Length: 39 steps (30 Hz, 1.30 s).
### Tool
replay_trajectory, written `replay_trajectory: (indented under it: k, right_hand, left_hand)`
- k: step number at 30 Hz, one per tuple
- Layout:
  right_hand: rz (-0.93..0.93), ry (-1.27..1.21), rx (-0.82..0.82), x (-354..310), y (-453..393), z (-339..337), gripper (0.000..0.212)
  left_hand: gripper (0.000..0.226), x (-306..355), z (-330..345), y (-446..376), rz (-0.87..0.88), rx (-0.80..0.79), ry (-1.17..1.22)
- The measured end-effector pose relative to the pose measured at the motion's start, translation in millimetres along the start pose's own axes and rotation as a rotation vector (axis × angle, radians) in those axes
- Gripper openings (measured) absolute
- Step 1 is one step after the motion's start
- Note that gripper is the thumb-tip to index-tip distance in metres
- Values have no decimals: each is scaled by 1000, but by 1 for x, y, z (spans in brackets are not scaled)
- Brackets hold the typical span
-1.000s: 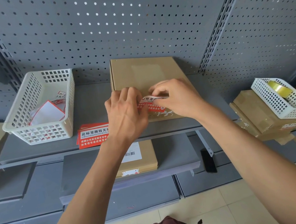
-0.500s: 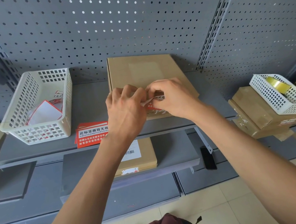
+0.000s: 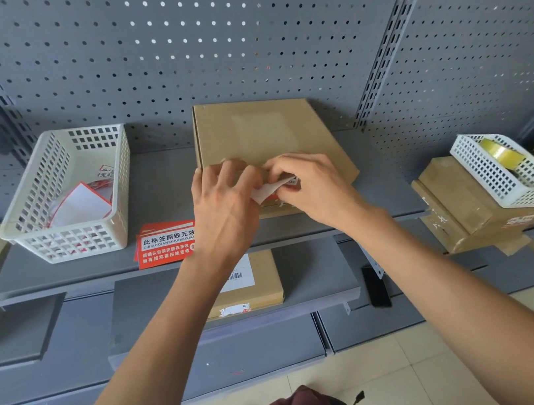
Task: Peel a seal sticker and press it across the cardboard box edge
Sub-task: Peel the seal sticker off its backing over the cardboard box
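Two hands meet at the near edge of the cardboard box (image 3: 259, 134) on the grey shelf (image 3: 165, 182). The left hand (image 3: 224, 205) has its grip pinching the white backing paper (image 3: 265, 191), while the right hand (image 3: 316, 184) pinches the red-and-white seal sticker (image 3: 291, 182), just above the box's front edge. At nine o'clock from the box sits a white basket (image 3: 67, 197); a stack of red stickers (image 3: 166, 243) lies at seven o'clock, touching the left wrist
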State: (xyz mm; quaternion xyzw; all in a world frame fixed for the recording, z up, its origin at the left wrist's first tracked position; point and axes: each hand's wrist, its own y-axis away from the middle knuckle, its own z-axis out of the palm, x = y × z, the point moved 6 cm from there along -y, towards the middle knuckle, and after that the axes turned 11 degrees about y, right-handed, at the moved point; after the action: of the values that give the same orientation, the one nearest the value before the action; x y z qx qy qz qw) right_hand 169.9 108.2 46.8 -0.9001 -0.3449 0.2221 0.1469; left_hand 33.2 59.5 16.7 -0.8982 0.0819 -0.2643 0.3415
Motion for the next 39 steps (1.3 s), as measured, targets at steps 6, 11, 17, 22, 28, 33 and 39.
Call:
replay_trajectory:
  k: [6,11,17,22,28,33,39]
  right_hand:
    - [87,-56,108,13,7,-3,27]
    - [-2,-28,138,9,4,-5,8]
    - [13,-49,208,10,7,-1,5]
    - [-18,-57,238,9,10,1,3]
    - [-105,17,283,6,18,2,6]
    - [-196,38,348,5,22,3,4]
    - [-204,22,335,9,21,2,4]
  left_hand:
    - [12,-3,1,0,-59,20,28]
    - [12,-3,1,0,-67,23,42]
    - [14,1,-1,-2,-90,0,31]
    - [10,3,-1,-3,-94,4,27]
    - [9,4,-4,1,-36,23,33]
    - [17,2,-3,3,-36,11,40]
    - [14,1,-2,1,-55,0,55]
